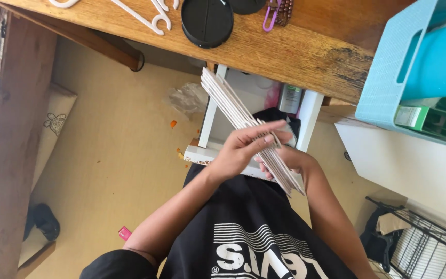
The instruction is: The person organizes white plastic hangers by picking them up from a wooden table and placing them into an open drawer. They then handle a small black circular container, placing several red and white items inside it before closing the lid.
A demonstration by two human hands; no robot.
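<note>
Left hand (241, 150) grips the top edges of a fanned stack of thin white flat cards (238, 111), fingers laid across them. Right hand (285, 163) clasps the same stack from beneath, largely hidden. Stack held tilted in the air above a white open drawer (210, 124), below the worn wooden tabletop (295, 51).

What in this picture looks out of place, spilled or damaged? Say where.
Small orange bits and a crumpled clear plastic wrapper lie loose on the floor, and the wooden table has a dark, worn patch near its right edge.
</note>
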